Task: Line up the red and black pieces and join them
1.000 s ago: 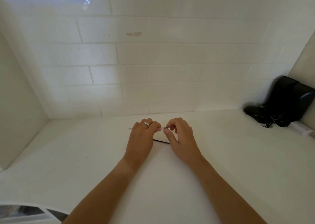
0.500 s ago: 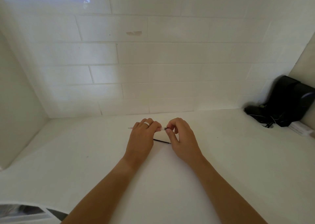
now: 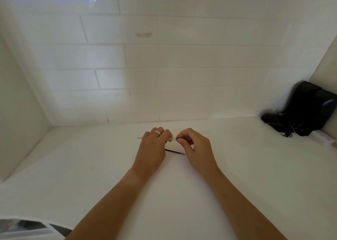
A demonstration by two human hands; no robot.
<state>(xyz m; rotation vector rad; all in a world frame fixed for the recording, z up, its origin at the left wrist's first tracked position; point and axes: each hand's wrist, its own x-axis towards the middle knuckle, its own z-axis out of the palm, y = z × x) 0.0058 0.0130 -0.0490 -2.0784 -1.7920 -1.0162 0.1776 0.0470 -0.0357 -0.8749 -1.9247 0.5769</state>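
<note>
Left hand and right hand pinch a thin pen mid-desk; uneven pull could snap it

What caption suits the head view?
Both hands, left and right, pinch a thin stick over a white counter.

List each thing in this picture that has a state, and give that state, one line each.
Left hand: curled, gripping the pale stick.
Right hand: fingers pinching the stick's right end.
Pale stick: held level just above the counter, between both hands.
Black stick: lying flat on the counter.
Black device: leaning in the corner.
</note>
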